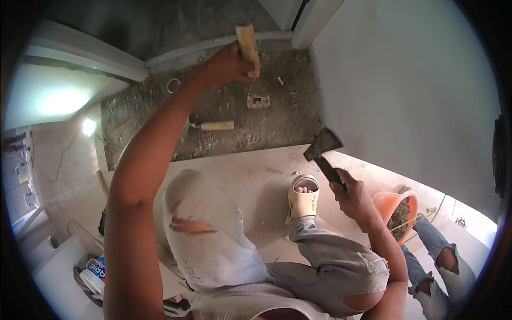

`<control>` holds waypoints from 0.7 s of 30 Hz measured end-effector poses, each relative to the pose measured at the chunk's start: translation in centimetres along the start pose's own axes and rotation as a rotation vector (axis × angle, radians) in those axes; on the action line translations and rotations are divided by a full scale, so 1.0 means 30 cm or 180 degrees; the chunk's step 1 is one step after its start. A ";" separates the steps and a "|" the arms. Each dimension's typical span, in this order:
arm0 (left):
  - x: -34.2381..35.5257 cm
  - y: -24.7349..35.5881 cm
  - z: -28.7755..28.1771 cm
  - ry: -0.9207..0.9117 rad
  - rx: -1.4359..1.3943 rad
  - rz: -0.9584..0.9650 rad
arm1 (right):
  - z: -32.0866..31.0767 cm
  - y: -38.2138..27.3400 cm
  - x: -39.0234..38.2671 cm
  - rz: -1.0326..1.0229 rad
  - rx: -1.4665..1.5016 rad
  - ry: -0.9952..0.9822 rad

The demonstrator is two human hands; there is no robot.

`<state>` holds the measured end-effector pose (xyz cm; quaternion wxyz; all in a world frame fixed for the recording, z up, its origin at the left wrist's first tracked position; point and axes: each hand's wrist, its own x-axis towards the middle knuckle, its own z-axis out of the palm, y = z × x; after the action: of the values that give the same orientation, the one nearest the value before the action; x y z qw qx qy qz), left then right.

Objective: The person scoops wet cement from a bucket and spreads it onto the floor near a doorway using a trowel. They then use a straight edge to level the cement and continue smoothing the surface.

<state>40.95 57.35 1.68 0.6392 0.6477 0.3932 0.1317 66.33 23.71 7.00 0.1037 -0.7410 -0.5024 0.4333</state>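
Note:
My left hand (230, 65), stretched far forward, grips a short wooden block (247, 44) above the rough bare floor. In my right hand (353, 198) is a small hatchet (324, 145), held by its dark handle with the head pointing up and away from me. The hatchet is apart from the block. Below the block lies a small whitish piece with a dark hole (258, 102). A trowel (216, 126) with a wooden handle rests on the rough floor near my left forearm; my arm partly hides its blade end.
An orange bucket (380, 201) holding grey mortar stands right of my right hand. Behind it are another person's legs (445, 256) in ripped jeans. A pale wall (410, 90) rises on the right. Pale tiles (256, 186) border the rough patch; a bright lamp (89, 127) shines at left.

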 end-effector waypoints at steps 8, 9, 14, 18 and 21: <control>-0.076 -0.264 0.199 -0.0213 0.0692 -0.0310 | 0.049 -0.094 0.206 0.0375 0.1218 0.0168; -0.071 -0.271 0.228 -0.0215 0.0570 -0.0348 | 0.032 -0.100 0.234 0.0303 0.1264 0.0142; -0.101 -0.306 0.284 -0.0219 0.0315 -0.0421 | 0.010 -0.200 0.343 0.0043 0.1260 -0.0036; -0.127 -0.335 0.324 -0.0271 0.0458 -0.0435 | -0.001 -0.240 0.374 -0.0181 0.1236 -0.0044; -0.142 -0.341 0.340 -0.0351 0.0426 -0.0697 | -0.005 -0.248 0.370 -0.0357 0.1165 -0.0006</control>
<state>41.53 45.77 -7.94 0.6257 0.6484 0.4337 -0.0011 62.90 36.53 5.49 0.2603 -0.6802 -0.4558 0.5117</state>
